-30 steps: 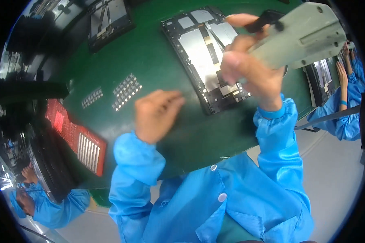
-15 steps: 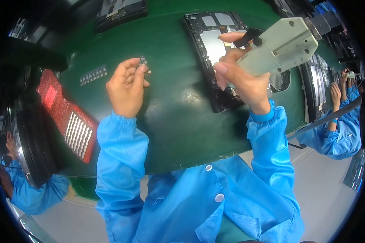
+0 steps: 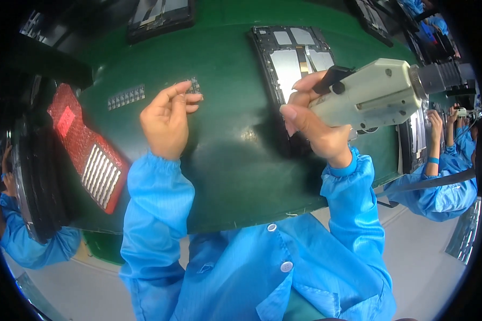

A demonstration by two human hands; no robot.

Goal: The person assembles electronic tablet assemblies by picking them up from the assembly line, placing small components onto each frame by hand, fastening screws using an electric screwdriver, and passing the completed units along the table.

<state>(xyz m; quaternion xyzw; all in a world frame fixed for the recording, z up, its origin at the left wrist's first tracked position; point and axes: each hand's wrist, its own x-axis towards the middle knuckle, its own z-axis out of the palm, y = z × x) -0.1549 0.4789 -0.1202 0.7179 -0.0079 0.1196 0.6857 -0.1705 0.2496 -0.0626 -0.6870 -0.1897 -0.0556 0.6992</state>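
Observation:
My left hand [image 3: 167, 119] is raised over the table with its fingers curled. At its fingertips is a short dark strip of small silvery components [image 3: 195, 84], which it seems to pinch; the fingers partly cover the grip. My right hand [image 3: 322, 128] is wrapped round the narrow end of a pale grey-green, box-shaped hand tool [image 3: 383, 96]. A black lever sticks out of the tool, and a dark ribbed piece joins its rear. Beneath this hand lies an opened black tablet-like housing [image 3: 286, 67] with silvery panels inside, partly hidden by hand and tool.
On the green table [image 3: 235, 176] lie a second component strip [image 3: 126, 97] and red bubble wrap [image 3: 69, 117] beside a red card with white strips [image 3: 102, 179]. More black housings [image 3: 160, 18] stand farther off. A co-worker in a blue smock [image 3: 444, 187] is at the right.
My right hand and the tool have moved down and a little left in the picture. My left thumb has drawn back from the component strip, and more of the tablet housing's top shows.

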